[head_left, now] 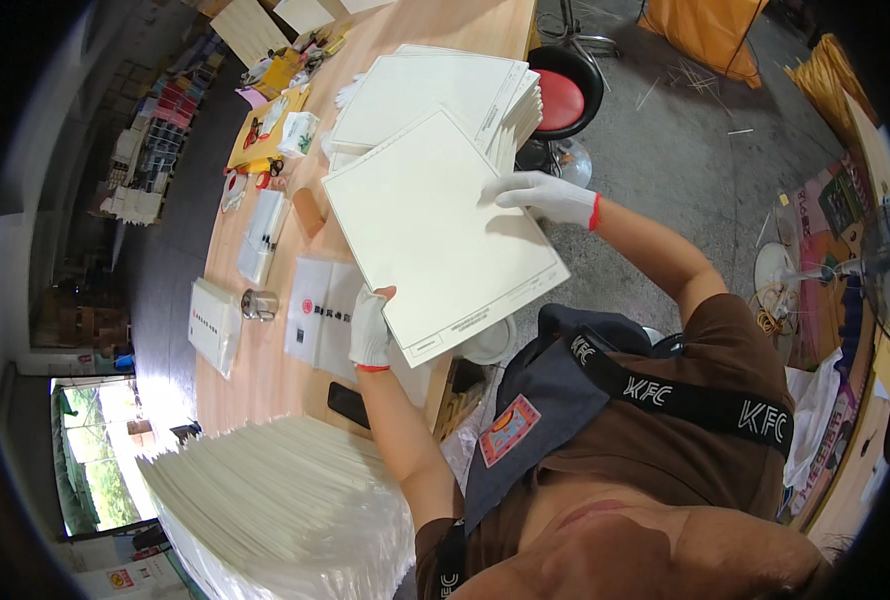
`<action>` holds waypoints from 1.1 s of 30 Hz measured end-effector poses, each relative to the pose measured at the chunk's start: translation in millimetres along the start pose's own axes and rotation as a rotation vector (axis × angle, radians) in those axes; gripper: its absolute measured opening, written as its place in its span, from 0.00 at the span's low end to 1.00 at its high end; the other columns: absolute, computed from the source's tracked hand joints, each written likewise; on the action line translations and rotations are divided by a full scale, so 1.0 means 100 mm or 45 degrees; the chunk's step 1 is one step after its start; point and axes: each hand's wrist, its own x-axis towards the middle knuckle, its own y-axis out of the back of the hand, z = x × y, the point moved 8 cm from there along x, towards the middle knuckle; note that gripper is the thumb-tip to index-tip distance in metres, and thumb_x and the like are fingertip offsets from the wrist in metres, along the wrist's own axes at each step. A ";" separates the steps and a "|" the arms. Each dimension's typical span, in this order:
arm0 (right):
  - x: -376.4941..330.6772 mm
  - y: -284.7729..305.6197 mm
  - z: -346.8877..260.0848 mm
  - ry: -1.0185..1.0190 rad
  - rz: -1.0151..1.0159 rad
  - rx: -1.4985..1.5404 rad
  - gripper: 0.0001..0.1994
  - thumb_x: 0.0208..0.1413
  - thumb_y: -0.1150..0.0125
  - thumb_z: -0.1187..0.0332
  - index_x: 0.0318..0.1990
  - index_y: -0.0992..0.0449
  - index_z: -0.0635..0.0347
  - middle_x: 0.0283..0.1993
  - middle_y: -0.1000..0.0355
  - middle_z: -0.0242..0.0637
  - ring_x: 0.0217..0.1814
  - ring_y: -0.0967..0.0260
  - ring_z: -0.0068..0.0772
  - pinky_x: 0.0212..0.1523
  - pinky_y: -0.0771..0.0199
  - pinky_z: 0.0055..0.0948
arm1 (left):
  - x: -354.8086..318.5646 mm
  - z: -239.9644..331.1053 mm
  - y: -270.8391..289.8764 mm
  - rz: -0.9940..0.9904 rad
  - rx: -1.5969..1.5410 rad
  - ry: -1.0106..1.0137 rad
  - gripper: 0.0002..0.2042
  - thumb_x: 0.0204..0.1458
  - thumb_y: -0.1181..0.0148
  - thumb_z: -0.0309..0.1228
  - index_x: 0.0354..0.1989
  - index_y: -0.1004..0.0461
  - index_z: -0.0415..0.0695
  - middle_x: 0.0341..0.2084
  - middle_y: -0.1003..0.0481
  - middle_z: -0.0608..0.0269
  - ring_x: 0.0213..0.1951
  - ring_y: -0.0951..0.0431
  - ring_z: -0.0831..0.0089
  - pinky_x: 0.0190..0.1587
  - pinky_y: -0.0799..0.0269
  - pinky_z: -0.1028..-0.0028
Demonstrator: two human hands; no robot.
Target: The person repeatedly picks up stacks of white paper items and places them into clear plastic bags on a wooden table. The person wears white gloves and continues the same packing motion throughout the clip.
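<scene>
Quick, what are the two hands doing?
Left hand: closed on the white sheet's near edge.
Right hand: lying on the same sheet's far edge, grip unclear.

The person wore a brown short-sleeved shirt under a dark grey-blue apron with a black strap bearing white lettering and a colourful square patch. Both the left hand [370, 330] and right hand [548, 197] wore white knit gloves with red cuffs.
</scene>
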 end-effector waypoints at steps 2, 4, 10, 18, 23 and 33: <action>0.08 -0.24 0.07 0.137 -0.040 0.280 0.19 0.53 0.40 0.66 0.51 0.28 0.62 0.55 0.33 0.35 0.58 0.39 0.27 0.58 0.40 0.26 | -0.07 0.12 -0.14 0.106 0.123 -0.020 0.15 0.52 0.52 0.26 0.43 0.28 0.28 0.32 0.23 0.50 0.35 0.21 0.69 0.34 0.25 0.74; 0.07 -0.64 -0.07 0.222 -0.017 0.045 0.25 0.51 0.37 0.62 0.54 0.31 0.63 0.57 0.34 0.39 0.61 0.41 0.31 0.61 0.43 0.27 | -0.22 0.26 -0.46 0.343 0.405 0.196 0.17 0.51 0.49 0.32 0.45 0.29 0.31 0.35 0.24 0.49 0.39 0.23 0.65 0.39 0.27 0.71; -0.01 -0.85 0.13 0.049 0.401 -0.600 0.26 0.49 0.45 0.45 0.44 0.25 0.60 0.41 0.27 0.49 0.45 0.29 0.44 0.46 0.32 0.35 | -0.23 0.11 -1.25 0.272 1.426 -0.266 0.45 0.41 0.35 0.44 0.66 0.54 0.40 0.62 0.46 0.44 0.61 0.41 0.49 0.61 0.44 0.62; -0.41 -0.99 -0.65 0.712 -0.006 -1.330 0.14 0.51 0.42 0.58 0.38 0.24 0.61 0.38 0.29 0.47 0.34 0.27 0.40 0.33 0.29 0.34 | -0.54 0.17 0.44 0.519 -0.600 -0.219 0.22 0.58 0.56 0.34 0.62 0.40 0.45 0.46 0.29 0.64 0.16 0.35 0.83 0.21 0.36 0.79; -0.43 -1.44 -0.60 0.928 -0.424 -2.081 0.10 0.51 0.44 0.61 0.34 0.25 0.58 0.39 0.31 0.49 0.33 0.28 0.43 0.30 0.26 0.34 | -1.04 0.76 0.48 0.365 -0.339 -0.404 0.23 0.59 0.58 0.38 0.63 0.41 0.50 0.58 0.35 0.61 0.16 0.40 0.88 0.15 0.48 0.82; 0.24 -1.53 0.45 -0.400 -0.602 -0.157 0.15 0.56 0.44 0.65 0.46 0.26 0.66 0.43 0.25 0.34 0.41 0.30 0.21 0.42 0.29 0.26 | -1.69 -0.07 -1.03 0.373 1.031 -1.163 0.19 0.42 0.43 0.18 0.47 0.26 0.43 0.27 0.24 0.59 0.27 0.24 0.65 0.32 0.27 0.73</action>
